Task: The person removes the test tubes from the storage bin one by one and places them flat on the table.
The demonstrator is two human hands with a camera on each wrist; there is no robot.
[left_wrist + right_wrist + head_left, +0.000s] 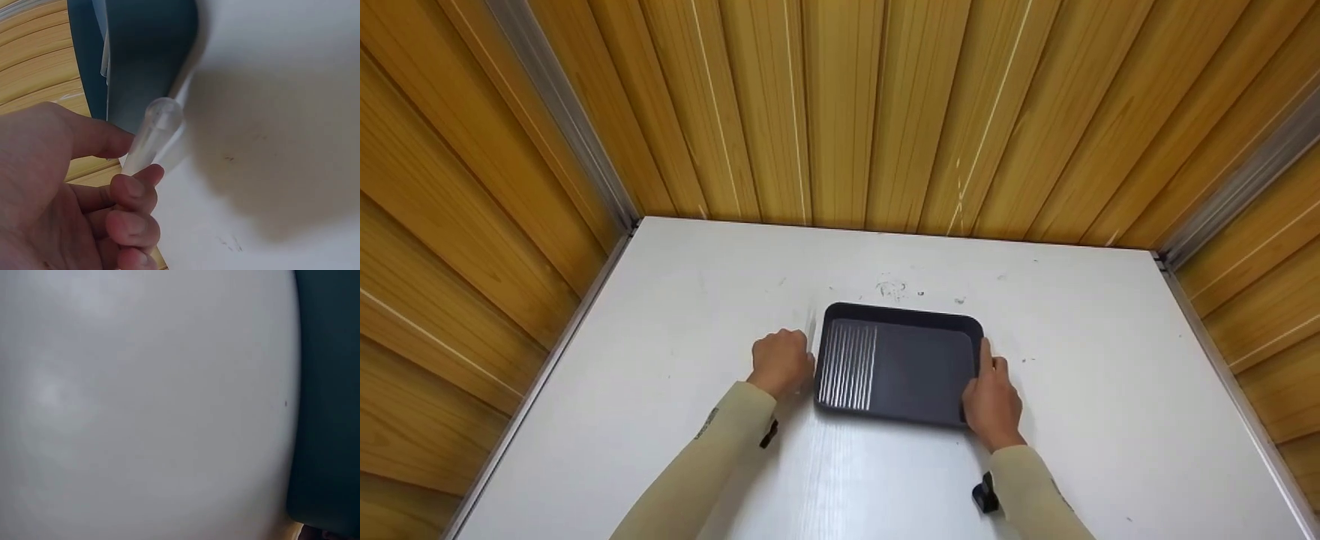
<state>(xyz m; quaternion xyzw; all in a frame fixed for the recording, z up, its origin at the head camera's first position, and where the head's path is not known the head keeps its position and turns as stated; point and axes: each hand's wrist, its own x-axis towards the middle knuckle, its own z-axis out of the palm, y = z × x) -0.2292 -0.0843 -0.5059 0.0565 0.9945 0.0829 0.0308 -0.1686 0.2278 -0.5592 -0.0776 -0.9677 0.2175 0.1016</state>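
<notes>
A dark rectangular tray (926, 375) lies on the white table. Along its left part, several clear tubes (847, 367) appear to lie side by side. Just left of the tray is my left hand (782, 364). In the left wrist view its thumb and fingers pinch a clear plastic tube (154, 132) with a rounded end, close beside the tray's outer wall (152, 45). At the tray's right side my right hand (994, 401) grips the rim, thumb toward the inside. The right wrist view catches only the tray's dark side (329, 399) and the tabletop.
The white tabletop (697, 292) carries small dark marks behind the tray. Wood-pattern panels (840, 112) rise at the back and both sides, with metal posts (574, 112) in the corners. Both forearms wear beige sleeves (690, 465) with a black device at each wrist.
</notes>
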